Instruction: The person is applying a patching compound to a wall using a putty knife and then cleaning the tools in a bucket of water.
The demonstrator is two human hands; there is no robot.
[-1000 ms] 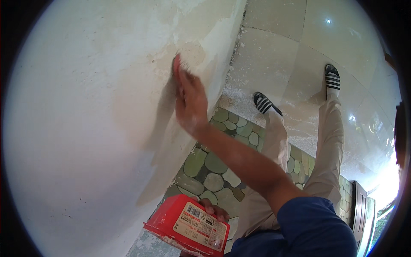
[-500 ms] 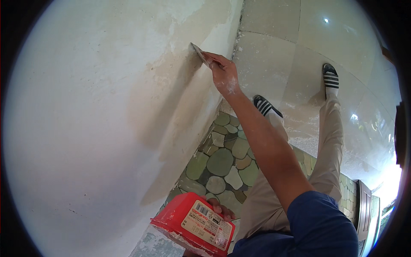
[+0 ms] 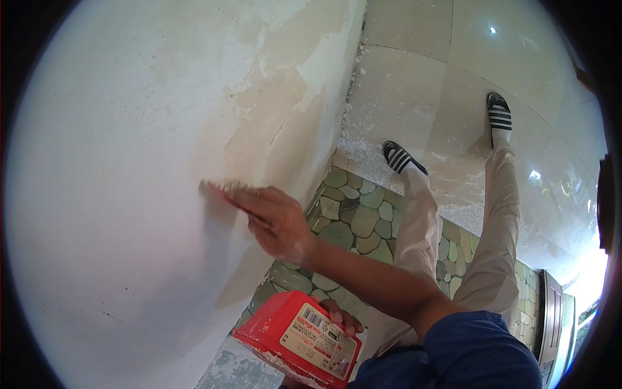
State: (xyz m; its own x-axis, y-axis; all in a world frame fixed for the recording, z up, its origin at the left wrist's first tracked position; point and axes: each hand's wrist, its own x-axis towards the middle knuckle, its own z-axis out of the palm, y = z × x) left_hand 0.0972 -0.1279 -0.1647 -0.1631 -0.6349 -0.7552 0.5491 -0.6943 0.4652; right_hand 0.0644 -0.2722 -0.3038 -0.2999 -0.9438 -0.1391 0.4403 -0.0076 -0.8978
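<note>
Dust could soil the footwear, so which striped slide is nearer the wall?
The left-foot slide is nearer the wall, close to the edge of the stone paving; the right-foot slide stands farther out on the big tiles.

Likely home; patchy wall (image 3: 149,168); stone-patterned floor (image 3: 338,235)

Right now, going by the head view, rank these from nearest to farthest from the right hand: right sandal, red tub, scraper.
1. Scraper: gripped in the right hand.
2. Red tub: lower in the view, held by the left hand.
3. Right sandal: upper right, on the tiled floor.
</note>
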